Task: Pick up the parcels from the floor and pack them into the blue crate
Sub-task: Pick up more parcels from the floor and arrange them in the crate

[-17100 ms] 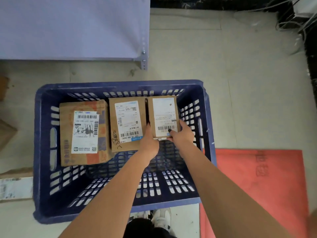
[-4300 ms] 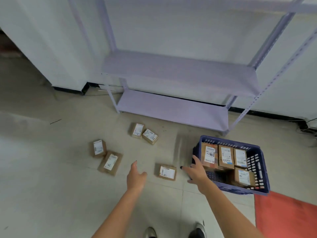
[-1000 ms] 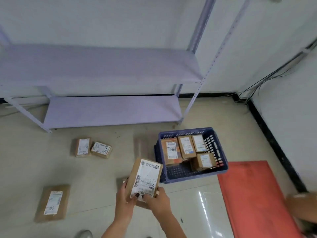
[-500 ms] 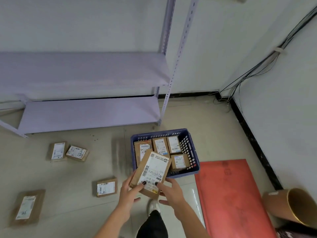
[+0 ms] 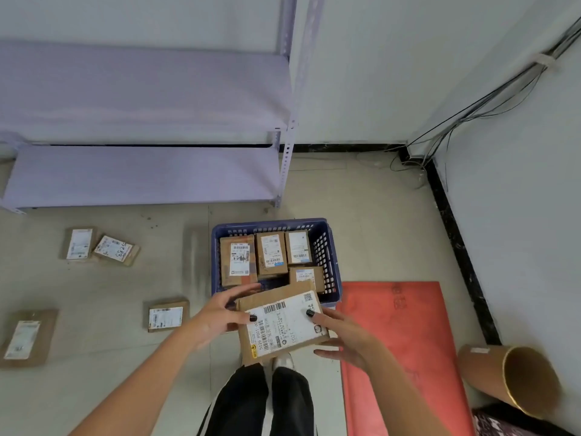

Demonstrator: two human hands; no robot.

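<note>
Blue crate [image 5: 331, 269], brown white-labelled parcels [image 5: 270, 258], red mat [image 5: 405, 341], lilac shelves [image 5: 141, 174].

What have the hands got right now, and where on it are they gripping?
One cardboard parcel, label up, held by its two short ends: the left hand on the left end, the right hand on the right end, thumbs on top.

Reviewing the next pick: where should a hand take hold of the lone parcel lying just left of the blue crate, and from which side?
Probably the two long side edges of the lone parcel, coming from straight above. It lies flat, label up, apart from the blue crate and the other parcels, so both edges are open, and its low, flat shape leaves little else to pinch.
</note>
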